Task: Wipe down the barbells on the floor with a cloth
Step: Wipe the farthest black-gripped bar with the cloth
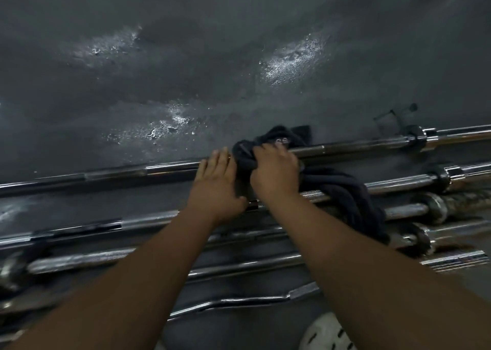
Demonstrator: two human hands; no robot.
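**Now on the farthest bar, cloth in the right hand**

Nearest to the person, a pale perforated shoe (326, 333) pokes in at the bottom edge, cut off by the frame. Beyond it the barbells (148, 221) lie side by side on the floor, roughly parallel, with a bent curl bar (239, 300) closest in. Both forearms stretch out across this row, which I take as the reason for the long reach: the bar being worked on is the last one.

The left hand (215, 182) lies on the farthest barbell (170, 167), fingers straight and held together, touching the edge of the cloth. To my eye it is steadying the bar so that it will not roll. Just beside it, the right hand (275, 171) is curled round the dark cloth (340, 190), bunching it over the same bar; the loose tail drapes back across the nearer bars.

The stretch of bar under the cloth is hidden, so how clean it is I cannot tell. The bars run out of view at both sides. Near the far bar's collar (415, 134) sits a small dark fitting (396, 116), too dim to name. Beyond, the grey floor (239, 57) shows shiny patches.
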